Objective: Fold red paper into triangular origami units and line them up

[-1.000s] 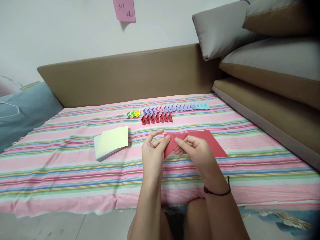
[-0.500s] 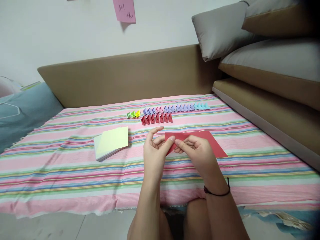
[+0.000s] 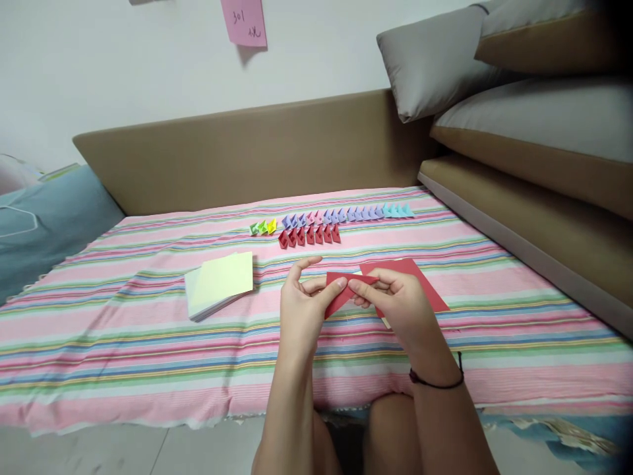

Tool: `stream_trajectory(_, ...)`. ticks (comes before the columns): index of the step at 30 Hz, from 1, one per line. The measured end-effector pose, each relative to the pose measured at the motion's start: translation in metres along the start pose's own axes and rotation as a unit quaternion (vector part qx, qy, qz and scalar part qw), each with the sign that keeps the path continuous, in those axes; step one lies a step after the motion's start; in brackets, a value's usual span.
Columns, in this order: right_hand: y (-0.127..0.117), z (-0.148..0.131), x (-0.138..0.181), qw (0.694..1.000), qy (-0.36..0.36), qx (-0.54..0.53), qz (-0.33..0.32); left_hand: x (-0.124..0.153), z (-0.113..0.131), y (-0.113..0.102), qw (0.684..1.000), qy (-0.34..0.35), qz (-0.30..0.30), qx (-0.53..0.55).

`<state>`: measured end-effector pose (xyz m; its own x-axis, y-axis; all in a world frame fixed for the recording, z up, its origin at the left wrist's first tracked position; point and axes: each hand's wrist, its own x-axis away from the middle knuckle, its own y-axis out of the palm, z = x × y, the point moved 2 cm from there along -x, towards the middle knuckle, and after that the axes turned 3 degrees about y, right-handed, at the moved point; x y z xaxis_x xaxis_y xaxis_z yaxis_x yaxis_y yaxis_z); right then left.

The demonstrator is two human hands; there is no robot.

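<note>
A folded piece of red origami paper (image 3: 336, 302) with a pointed right corner is held up over the striped cloth. My left hand (image 3: 309, 300) pinches its left part between thumb and fingers, the index finger raised. Close beside that thumb, my right hand (image 3: 395, 300) pinches the same paper near its upper edge. Behind and under my right hand lie flat red sheets (image 3: 425, 284), with a pale edge showing beneath. Beyond my hands stands a row of small folded red paper pieces (image 3: 310, 235).
Several purple, pink and blue folded pieces (image 3: 366, 213) line up behind the red row, with green and yellow ones (image 3: 264, 227) to the left. A pale paper stack (image 3: 222, 284) lies left on the striped cloth (image 3: 123, 349). Grey cushions (image 3: 534, 119) pile up at right.
Both hands have come slightly lower and nearer with the folded red paper. More of the flat red sheets and a pale edge now show behind it.
</note>
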<state>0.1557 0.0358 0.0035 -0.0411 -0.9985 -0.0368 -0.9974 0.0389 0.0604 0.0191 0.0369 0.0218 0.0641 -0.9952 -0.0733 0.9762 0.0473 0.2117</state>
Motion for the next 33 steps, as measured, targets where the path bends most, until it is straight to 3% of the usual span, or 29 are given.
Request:
stream_trajectory(26,-0.0064,0.0001,-0.0023,1.000,-0.026,-0.008,0.001,-0.0002,-0.0007,-0.0012,1.000,-0.024,-0.011,-0.013)
stream_trajectory(33,-0.0061,0.0014,-0.0027,1.000,-0.011,-0.012,-0.014,0.0010,0.0007,-0.0024,0.999,-0.036,0.014,-0.006)
